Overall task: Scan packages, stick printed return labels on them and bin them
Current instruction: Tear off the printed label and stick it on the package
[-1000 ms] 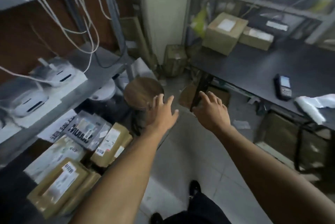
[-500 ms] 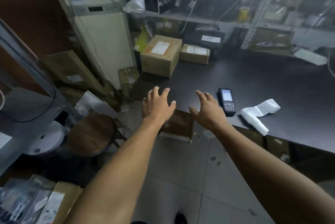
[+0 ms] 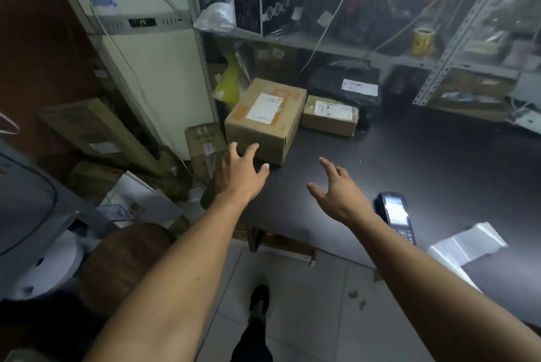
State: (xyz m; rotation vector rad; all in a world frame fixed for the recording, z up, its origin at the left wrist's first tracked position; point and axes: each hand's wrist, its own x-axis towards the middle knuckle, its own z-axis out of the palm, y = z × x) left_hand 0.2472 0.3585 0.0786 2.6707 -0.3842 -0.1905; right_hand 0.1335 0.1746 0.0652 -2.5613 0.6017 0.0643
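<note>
Cluttered metal shelving (image 3: 292,42) backs a dark tabletop (image 3: 424,162) in a cramped packing room. At far left, flattened cartons (image 3: 96,130) lean beside a white cabinet (image 3: 155,77) with a small green digital readout, and a round wooden stool (image 3: 123,259) stands on the tiled floor below. The left hand (image 3: 238,175) hovers with fingers spread and nothing in its grasp, its fingertips just short of the near face of a large cardboard box (image 3: 265,121) bearing a white label on the tabletop's left corner. A smaller labelled box (image 3: 329,115) sits just beside it, with a black labelled parcel (image 3: 345,88) behind. The right hand (image 3: 339,192) is likewise spread and bare above the tabletop. Near its wrist lies a handheld scanner (image 3: 395,215), and further right a strip of label backing paper (image 3: 465,247).
</note>
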